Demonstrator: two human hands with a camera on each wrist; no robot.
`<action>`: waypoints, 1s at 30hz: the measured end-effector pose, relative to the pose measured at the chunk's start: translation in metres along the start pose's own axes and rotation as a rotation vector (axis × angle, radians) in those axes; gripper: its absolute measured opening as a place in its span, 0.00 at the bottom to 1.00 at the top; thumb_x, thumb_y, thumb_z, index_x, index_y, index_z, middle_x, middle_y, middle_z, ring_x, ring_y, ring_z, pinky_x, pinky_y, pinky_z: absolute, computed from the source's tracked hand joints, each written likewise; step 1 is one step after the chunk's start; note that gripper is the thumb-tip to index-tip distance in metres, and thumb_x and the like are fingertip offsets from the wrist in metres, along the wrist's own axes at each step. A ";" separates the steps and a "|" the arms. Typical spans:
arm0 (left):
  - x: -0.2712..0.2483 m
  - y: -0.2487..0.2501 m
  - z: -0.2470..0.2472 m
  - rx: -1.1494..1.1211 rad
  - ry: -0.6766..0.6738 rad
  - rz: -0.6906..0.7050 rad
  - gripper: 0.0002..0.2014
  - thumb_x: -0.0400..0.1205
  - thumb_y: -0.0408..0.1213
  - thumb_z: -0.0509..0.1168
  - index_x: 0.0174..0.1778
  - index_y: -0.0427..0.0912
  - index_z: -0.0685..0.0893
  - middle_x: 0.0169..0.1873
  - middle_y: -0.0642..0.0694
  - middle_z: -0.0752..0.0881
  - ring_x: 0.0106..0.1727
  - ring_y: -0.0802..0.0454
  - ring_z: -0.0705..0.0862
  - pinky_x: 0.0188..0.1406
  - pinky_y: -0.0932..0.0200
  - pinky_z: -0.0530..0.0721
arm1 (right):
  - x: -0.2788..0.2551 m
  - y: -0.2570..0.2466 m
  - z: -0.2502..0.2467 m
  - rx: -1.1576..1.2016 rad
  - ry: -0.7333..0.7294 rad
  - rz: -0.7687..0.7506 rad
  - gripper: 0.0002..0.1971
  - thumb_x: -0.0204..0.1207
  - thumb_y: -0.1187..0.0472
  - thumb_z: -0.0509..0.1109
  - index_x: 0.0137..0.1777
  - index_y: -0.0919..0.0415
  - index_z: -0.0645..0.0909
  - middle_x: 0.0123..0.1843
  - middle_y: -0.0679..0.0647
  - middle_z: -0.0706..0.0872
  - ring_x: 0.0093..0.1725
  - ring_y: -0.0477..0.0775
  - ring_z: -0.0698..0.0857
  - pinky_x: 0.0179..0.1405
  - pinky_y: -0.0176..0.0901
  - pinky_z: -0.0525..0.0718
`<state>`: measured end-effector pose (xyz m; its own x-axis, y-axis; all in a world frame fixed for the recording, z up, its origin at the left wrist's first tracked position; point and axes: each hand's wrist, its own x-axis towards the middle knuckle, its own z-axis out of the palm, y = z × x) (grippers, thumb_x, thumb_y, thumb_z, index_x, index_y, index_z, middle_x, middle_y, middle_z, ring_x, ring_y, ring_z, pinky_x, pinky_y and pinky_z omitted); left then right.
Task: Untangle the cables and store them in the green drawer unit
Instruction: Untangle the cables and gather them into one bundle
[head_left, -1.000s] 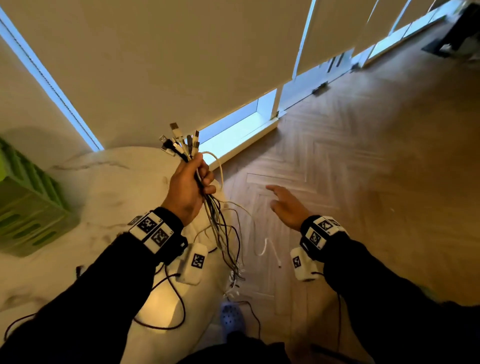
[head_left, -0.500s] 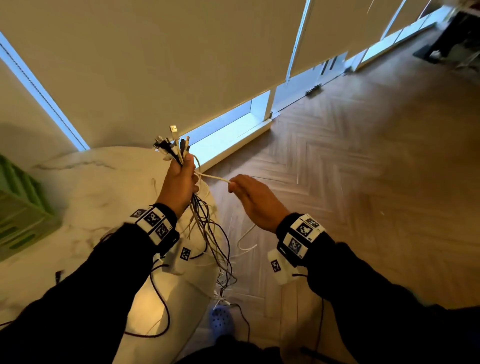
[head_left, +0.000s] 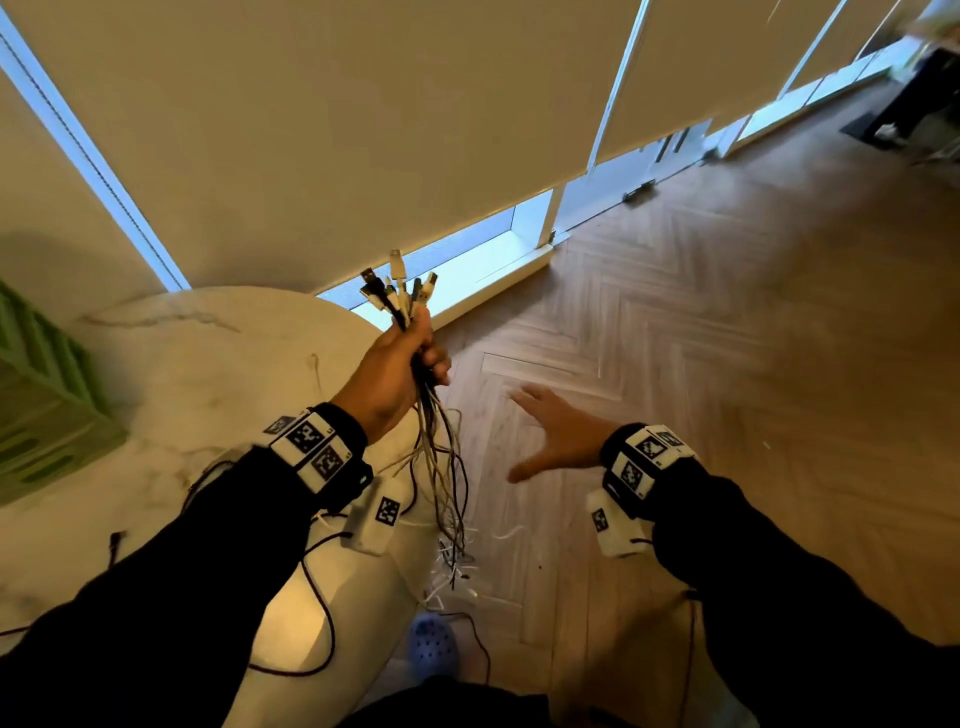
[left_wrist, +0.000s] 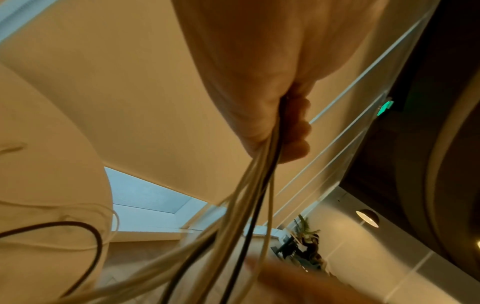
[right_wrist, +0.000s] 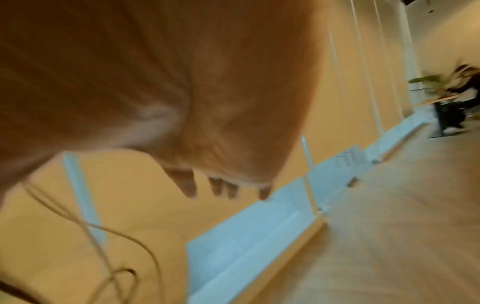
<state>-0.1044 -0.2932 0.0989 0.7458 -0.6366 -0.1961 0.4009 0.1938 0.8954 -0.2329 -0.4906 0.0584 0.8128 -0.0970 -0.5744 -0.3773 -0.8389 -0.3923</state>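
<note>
The room I look into is lit warm and yellow. Cool blue daylight comes in low, through the window strip at 12 o'clock under the blinds. A bright glare spot sits on the table at 7 o'clock. My head view bends at the edges, so the window frames lean. The right wrist view is badly blurred; my right hand is a soft orange smear there. In the left wrist view my left hand is close and out of focus, and a lamp glows at 4 o'clock.
</note>
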 end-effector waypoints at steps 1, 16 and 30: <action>-0.002 -0.001 0.004 0.097 -0.031 0.017 0.19 0.92 0.48 0.54 0.53 0.36 0.82 0.31 0.47 0.78 0.38 0.49 0.80 0.46 0.55 0.81 | 0.000 -0.019 -0.005 0.107 0.062 -0.110 0.59 0.67 0.33 0.78 0.89 0.49 0.46 0.91 0.50 0.45 0.88 0.53 0.49 0.86 0.57 0.54; 0.005 -0.032 -0.014 0.720 -0.705 -0.116 0.23 0.79 0.48 0.75 0.69 0.52 0.80 0.64 0.51 0.86 0.64 0.61 0.84 0.64 0.61 0.82 | -0.040 -0.107 -0.034 1.373 0.180 -0.370 0.13 0.84 0.58 0.55 0.35 0.57 0.67 0.30 0.52 0.61 0.28 0.49 0.62 0.34 0.42 0.70; 0.011 -0.109 0.070 0.753 -0.522 0.048 0.31 0.81 0.50 0.73 0.73 0.45 0.66 0.48 0.46 0.85 0.44 0.54 0.87 0.47 0.48 0.91 | -0.053 -0.056 -0.090 1.429 0.567 -0.270 0.13 0.82 0.61 0.52 0.34 0.52 0.64 0.28 0.47 0.59 0.25 0.47 0.57 0.25 0.40 0.61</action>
<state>-0.1768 -0.3737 0.0269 0.3442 -0.9324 -0.1101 -0.2135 -0.1919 0.9579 -0.2152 -0.4871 0.1756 0.8544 -0.4911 -0.1697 -0.0233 0.2900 -0.9567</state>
